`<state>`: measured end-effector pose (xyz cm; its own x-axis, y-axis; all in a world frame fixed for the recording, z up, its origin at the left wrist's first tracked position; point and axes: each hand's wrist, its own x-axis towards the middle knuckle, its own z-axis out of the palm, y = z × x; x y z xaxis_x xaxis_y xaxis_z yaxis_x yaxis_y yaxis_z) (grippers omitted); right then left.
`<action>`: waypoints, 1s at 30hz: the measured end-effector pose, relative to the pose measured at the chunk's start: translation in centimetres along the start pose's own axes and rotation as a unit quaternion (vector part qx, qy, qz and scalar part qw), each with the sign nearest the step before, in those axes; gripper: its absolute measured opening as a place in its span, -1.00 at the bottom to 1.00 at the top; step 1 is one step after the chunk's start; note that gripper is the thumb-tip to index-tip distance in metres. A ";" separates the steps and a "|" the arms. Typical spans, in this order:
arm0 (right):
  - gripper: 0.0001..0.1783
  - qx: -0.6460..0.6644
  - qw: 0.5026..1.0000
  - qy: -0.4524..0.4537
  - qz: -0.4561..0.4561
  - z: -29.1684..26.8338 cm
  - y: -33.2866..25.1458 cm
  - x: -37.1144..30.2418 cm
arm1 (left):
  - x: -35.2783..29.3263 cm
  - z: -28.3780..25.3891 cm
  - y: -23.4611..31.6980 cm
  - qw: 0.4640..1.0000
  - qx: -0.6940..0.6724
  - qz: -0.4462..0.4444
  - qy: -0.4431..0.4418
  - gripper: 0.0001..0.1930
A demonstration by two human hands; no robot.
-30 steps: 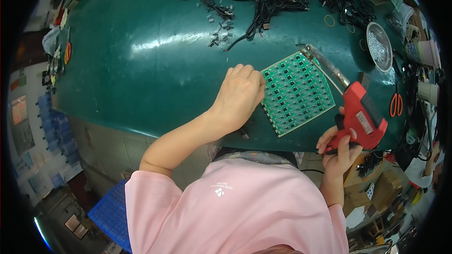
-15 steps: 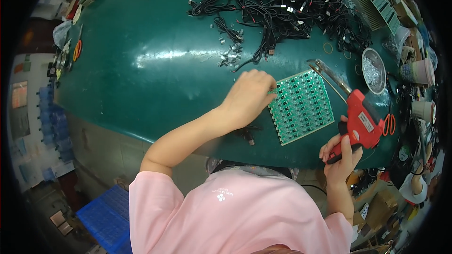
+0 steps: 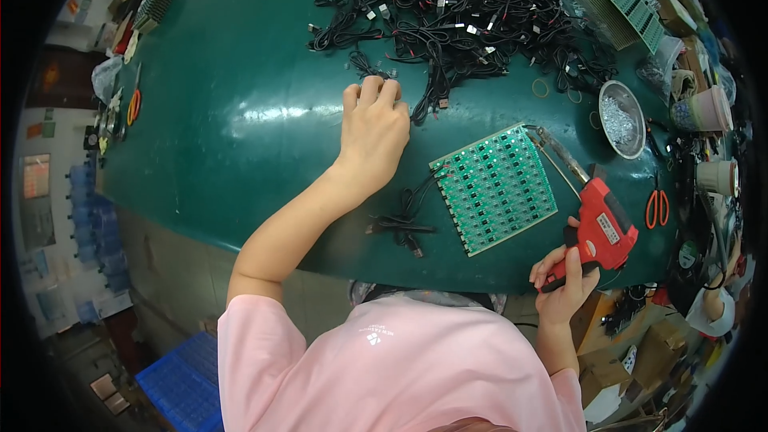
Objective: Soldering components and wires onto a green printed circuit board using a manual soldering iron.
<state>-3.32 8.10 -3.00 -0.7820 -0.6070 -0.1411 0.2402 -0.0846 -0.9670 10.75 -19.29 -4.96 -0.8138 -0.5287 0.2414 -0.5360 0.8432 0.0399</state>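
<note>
My right hand [image 3: 564, 282] is wrapped round the black grip of a red soldering gun [image 3: 606, 228]. Its metal tip reaches the upper right corner of a green circuit board panel [image 3: 496, 190], which lies tilted on the table and carries rows of small black parts. Farther left, my left hand [image 3: 376, 132] reaches over a small pile of metal parts, fingers bent down at a black cable [image 3: 362, 62]. The fingertips and anything between them are hidden. A second black cable [image 3: 412, 202] lies left of the panel, its thin leads meeting the upper left edge.
A heap of black cables [image 3: 480, 20] covers the far middle of the green table [image 3: 200, 160]. To the right are a metal bowl [image 3: 622, 122] of small shiny parts, orange-handled scissors [image 3: 657, 208] and stacked panels [image 3: 620, 8]. Another pair of scissors [image 3: 134, 106] lies far left.
My left hand has left the panel's upper left edge and moved left and away to the small metal parts. The cable by the panel is now uncovered. The soldering gun stays near the upper right corner.
</note>
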 end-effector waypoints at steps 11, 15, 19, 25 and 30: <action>-0.53 0.038 0.999 0.003 0.003 0.1 0.0 0.0 | 5.0 -5.4 -1.1 0.908 -0.399 -0.079 0.096 -0.80; -0.53 0.044 0.999 0.021 0.009 0.1 0.1 -0.1 | 3.7 -6.6 0.2 0.685 -0.708 -0.154 0.075 -0.88; -0.51 0.018 1.000 -0.012 0.020 1.4 0.2 0.2 | -0.6 -7.3 4.0 0.717 -0.662 -0.133 -0.177 -0.87; -0.51 -0.007 0.992 -0.085 0.092 4.5 0.2 1.1 | -3.4 -6.0 6.4 0.770 -0.582 -0.110 -0.238 -0.89; -0.61 -0.002 0.995 -0.092 0.044 5.1 0.3 1.5 | -3.7 -5.8 6.8 0.770 -0.582 -0.085 -0.248 -0.90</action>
<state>-1.52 3.15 -2.44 -0.6395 -0.7464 -0.1843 0.3010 -0.0225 -0.9534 11.45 -11.02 0.08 -0.8945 -0.3697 -0.2513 -0.3147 0.1216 0.9414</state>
